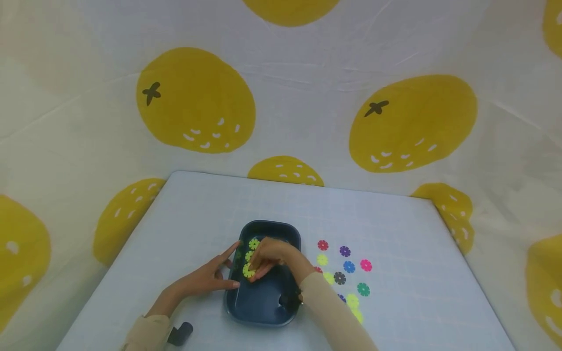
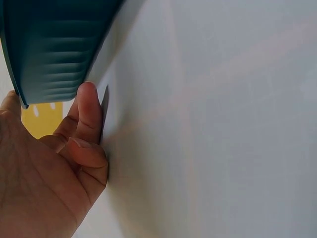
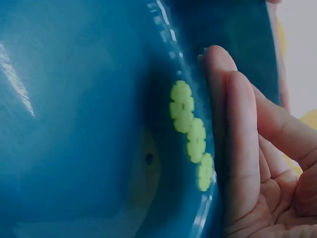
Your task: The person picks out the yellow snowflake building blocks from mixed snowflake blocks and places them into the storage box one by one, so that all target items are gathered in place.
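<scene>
A dark blue-green tray (image 1: 261,304) stands on the table under both hands. My left hand (image 1: 202,280) holds its left side, thumb and index finger spread along the rim. In the left wrist view, other fingers (image 2: 89,114) curl against the tray's ribbed outer wall (image 2: 59,64). Inside the tray, my right hand (image 1: 272,253) reaches to the left wall, its fingers (image 3: 242,148) fairly straight beside several yellow-green flower-shaped discs (image 1: 254,244). Three of these discs (image 3: 196,141) line up along the wall in the right wrist view, close by the fingers.
Right of the tray lie scattered flower discs in red, purple, blue, pink (image 1: 366,265), black (image 1: 340,278), green (image 1: 363,289) and yellow. A dark wrist device (image 1: 180,334) shows by the left sleeve. Behind the white table (image 1: 395,234) hangs a cloth with yellow fruit prints (image 1: 195,100).
</scene>
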A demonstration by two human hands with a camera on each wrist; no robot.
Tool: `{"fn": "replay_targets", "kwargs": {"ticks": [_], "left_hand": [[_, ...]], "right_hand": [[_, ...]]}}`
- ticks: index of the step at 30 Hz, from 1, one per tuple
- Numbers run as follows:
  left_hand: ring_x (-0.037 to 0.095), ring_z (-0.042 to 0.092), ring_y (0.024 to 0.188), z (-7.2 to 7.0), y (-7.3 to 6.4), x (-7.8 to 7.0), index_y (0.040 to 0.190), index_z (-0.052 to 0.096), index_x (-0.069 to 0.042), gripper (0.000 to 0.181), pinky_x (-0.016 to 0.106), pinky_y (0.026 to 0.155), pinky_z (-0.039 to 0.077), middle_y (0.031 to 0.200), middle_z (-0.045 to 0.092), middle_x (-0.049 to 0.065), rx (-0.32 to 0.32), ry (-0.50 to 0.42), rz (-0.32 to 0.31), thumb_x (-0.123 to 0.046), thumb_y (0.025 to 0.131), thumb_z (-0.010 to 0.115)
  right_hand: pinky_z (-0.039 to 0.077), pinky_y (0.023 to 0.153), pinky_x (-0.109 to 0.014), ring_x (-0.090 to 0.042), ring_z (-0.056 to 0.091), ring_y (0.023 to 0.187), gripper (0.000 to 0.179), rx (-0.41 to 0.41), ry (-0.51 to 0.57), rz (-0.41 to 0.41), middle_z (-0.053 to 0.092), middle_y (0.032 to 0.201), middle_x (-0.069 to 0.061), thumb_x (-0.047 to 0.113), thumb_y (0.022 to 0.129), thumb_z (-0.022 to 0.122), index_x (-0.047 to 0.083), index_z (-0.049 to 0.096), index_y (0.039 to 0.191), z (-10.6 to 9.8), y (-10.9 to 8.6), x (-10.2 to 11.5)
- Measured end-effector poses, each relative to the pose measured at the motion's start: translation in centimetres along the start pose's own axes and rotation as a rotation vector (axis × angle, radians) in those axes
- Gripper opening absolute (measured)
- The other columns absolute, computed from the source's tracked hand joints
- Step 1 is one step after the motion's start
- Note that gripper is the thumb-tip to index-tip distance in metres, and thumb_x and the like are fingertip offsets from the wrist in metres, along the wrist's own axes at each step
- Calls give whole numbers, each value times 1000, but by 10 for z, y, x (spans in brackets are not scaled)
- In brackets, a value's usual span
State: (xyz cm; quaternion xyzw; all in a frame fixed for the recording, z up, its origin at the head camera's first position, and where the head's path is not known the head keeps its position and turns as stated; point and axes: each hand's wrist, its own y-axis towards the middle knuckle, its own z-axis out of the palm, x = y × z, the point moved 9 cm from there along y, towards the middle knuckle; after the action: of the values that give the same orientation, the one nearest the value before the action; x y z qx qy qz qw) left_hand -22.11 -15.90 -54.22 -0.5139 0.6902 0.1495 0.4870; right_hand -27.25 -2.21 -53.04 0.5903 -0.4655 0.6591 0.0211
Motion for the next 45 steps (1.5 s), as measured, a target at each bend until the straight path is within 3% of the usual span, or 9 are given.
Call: {"fn": "replay_targets", "kwargs": {"ticks": [7, 16, 21, 27, 33, 38, 42, 45], "left_hand": [[20, 51, 79, 0, 0, 0, 158, 6, -43, 101, 33, 67, 41, 124, 51, 13, 6, -12, 10, -40, 86, 77], [19, 51, 78, -1, -1, -3, 159, 7, -41, 100, 31, 67, 42, 124, 52, 13, 9, -8, 28, -40, 86, 77], [19, 51, 79, 0, 0, -3, 159, 6, -41, 101, 31, 67, 42, 123, 51, 13, 11, -16, 27, -39, 86, 77], [19, 52, 78, 0, -1, -4, 159, 6, -39, 101, 30, 67, 43, 122, 51, 13, 13, -14, 37, -38, 87, 76], [18, 50, 78, 0, -1, -7, 160, 7, -36, 101, 30, 67, 42, 122, 51, 13, 14, -12, 47, -38, 87, 76], [17, 50, 76, 0, -2, -10, 160, 6, -33, 101, 29, 67, 42, 123, 50, 14, 17, -15, 70, -38, 87, 76], [17, 49, 76, 0, -3, -10, 161, 6, -31, 102, 28, 66, 42, 121, 51, 13, 14, 1, 64, -38, 87, 76], [18, 50, 77, -1, -3, -9, 161, 7, -32, 103, 29, 66, 42, 121, 52, 13, 0, 14, 40, -39, 86, 77]], "right_hand": [[52, 51, -23, -17, 70, 53, 10, -22, -157, 81, 73, 71, -17, 7, 81, 78, 0, 76, 73, 9, 7, -9], [50, 46, -22, -16, 67, 48, 11, -47, -159, 108, 72, 67, -18, 1, 78, 79, -2, 73, 69, 18, 9, -16], [49, 44, -22, -15, 65, 45, 13, -112, -179, 95, 70, 63, -17, -1, 75, 81, -2, 73, 65, 17, 6, -13], [52, 48, -28, -17, 65, 46, 19, -229, -297, 85, 68, 56, -12, 0, 72, 85, 1, 70, 61, 13, 2, -5], [55, 52, -32, -18, 65, 45, 23, -285, -393, 76, 66, 53, -10, 3, 68, 89, 3, 68, 61, 11, -5, 1], [54, 50, -31, -17, 64, 44, 22, -328, -402, 22, 64, 51, -8, 6, 71, 86, 5, 67, 61, 6, -12, 9], [53, 51, -27, -20, 68, 50, 20, -210, -305, -103, 68, 57, -9, 11, 82, 79, -1, 72, 67, 8, -18, 22], [57, 59, -34, -23, 71, 59, 22, -83, -198, -211, 71, 65, -12, 14, 88, 75, -5, 76, 77, 8, -29, 35]]}}
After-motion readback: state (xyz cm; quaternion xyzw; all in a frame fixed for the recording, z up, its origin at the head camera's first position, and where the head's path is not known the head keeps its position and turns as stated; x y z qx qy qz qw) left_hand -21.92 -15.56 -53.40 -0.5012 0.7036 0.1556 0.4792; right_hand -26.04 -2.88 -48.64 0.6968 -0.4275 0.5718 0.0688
